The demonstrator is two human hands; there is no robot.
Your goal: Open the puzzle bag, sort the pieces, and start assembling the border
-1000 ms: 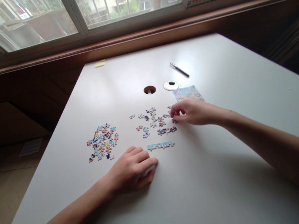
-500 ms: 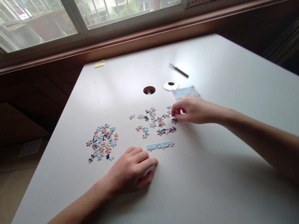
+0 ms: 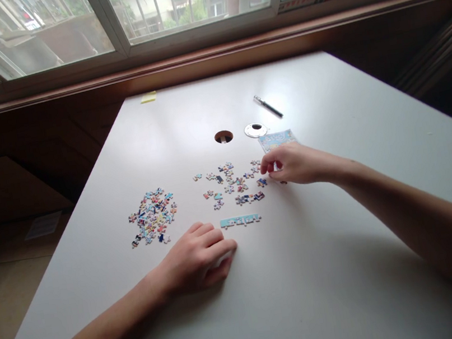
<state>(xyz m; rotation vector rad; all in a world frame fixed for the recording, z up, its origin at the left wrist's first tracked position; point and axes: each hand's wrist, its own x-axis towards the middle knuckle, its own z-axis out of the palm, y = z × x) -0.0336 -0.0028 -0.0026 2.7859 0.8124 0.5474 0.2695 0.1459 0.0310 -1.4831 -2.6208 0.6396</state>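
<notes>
My left hand (image 3: 197, 259) rests on the white table (image 3: 309, 270), fingers loosely curled, holding nothing. Just beyond its fingertips lies a light blue strip of joined puzzle pieces (image 3: 240, 221). My right hand (image 3: 293, 164) hovers at the right edge of a scatter of loose puzzle pieces (image 3: 232, 183), thumb and forefinger pinched together. Whether a piece sits between them is too small to tell. A printed puzzle picture card (image 3: 276, 139) lies partly under that hand. A denser pile of puzzle pieces (image 3: 152, 215) sits to the left.
A round cable hole (image 3: 223, 136) and its loose silver cover (image 3: 255, 129) are behind the pieces. A black pen (image 3: 267, 106) lies further back, a yellow sticky note (image 3: 148, 97) at the far edge. Windows run along the wall beyond.
My right hand has drawn slightly back and up from the loose pieces toward the picture card. My left hand has stayed where it was.
</notes>
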